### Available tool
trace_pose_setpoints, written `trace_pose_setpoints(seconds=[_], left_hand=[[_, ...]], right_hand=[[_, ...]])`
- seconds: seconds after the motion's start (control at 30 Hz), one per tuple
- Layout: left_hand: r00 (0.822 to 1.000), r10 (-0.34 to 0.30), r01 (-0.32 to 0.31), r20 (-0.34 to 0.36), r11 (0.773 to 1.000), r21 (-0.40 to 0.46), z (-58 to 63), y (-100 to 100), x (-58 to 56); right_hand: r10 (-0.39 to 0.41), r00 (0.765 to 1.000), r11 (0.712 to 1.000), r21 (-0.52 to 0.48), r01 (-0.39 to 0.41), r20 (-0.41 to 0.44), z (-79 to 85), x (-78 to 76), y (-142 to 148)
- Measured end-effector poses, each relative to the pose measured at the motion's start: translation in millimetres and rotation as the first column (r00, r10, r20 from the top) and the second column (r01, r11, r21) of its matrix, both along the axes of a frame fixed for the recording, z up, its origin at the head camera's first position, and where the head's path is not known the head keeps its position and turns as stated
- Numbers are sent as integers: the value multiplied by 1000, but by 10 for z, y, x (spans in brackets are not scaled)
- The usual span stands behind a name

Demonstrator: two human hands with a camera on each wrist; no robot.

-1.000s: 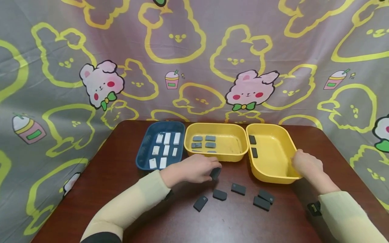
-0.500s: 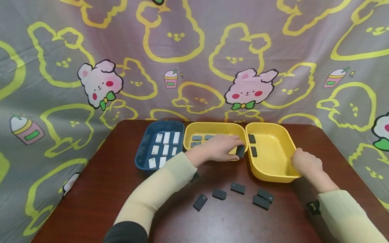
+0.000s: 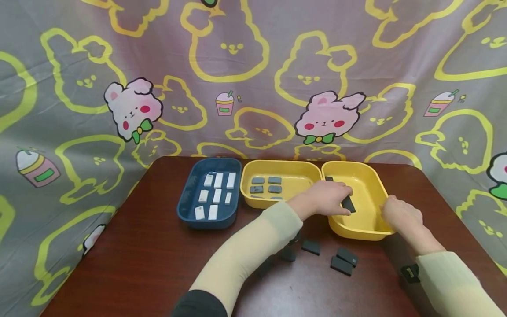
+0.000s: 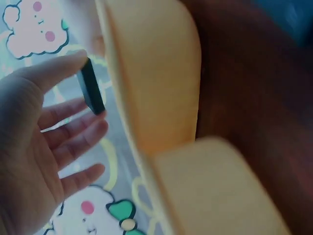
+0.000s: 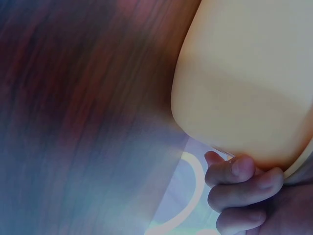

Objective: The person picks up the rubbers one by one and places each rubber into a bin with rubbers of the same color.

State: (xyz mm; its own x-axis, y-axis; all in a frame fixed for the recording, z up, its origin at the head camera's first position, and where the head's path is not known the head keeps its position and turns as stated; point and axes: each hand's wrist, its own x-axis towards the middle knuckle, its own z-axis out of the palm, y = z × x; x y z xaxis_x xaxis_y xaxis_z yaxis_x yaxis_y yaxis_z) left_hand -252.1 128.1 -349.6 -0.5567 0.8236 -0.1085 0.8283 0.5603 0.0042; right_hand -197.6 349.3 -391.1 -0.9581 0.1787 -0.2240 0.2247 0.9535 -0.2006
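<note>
My left hand (image 3: 327,198) is over the left side of the right-hand yellow tub (image 3: 356,234). It pinches a flat black rectangular block (image 4: 91,88) between thumb and fingertips, the block standing on edge in the left wrist view. Part of another black block shows inside that tub behind the hand. On the tub's right rim my right hand (image 3: 403,216) keeps hold, its fingers curled at the edge in the right wrist view. Several similar black blocks (image 3: 310,247) lie on the table in front, some partly hidden by my left sleeve.
A blue tub (image 3: 184,213) with several white blocks (image 3: 213,212) stands at the left. Between it and the right tub is a second yellow tub (image 3: 301,164) holding grey blocks (image 3: 275,180). A patterned curtain (image 3: 261,88) hangs behind the brown table (image 3: 138,255).
My left hand has carried the black block rightward from the table, past the middle yellow tub, to above the right one. My right hand has stayed on the rim.
</note>
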Motion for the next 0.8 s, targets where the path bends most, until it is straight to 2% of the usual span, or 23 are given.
trace_pose_setpoints(seconds=[0.2, 0.43, 0.6, 0.8], left_hand=[[998, 57, -55, 41, 997, -48, -139, 199, 72], [985, 151, -145, 78, 986, -81, -272, 304, 115], [977, 196, -188, 88, 978, -93, -295, 338, 114], [964, 255, -241, 78, 958, -153, -312, 406, 129]], right_hand=[[5, 1000, 1000, -8, -5, -18, 1, 31, 11], [5, 1000, 1000, -2, -5, -9, 2, 20, 0], [-5, 1000, 1000, 1, 5, 2, -1, -1, -4], [-10, 1000, 1000, -1, 10, -4, -14, -21, -1]])
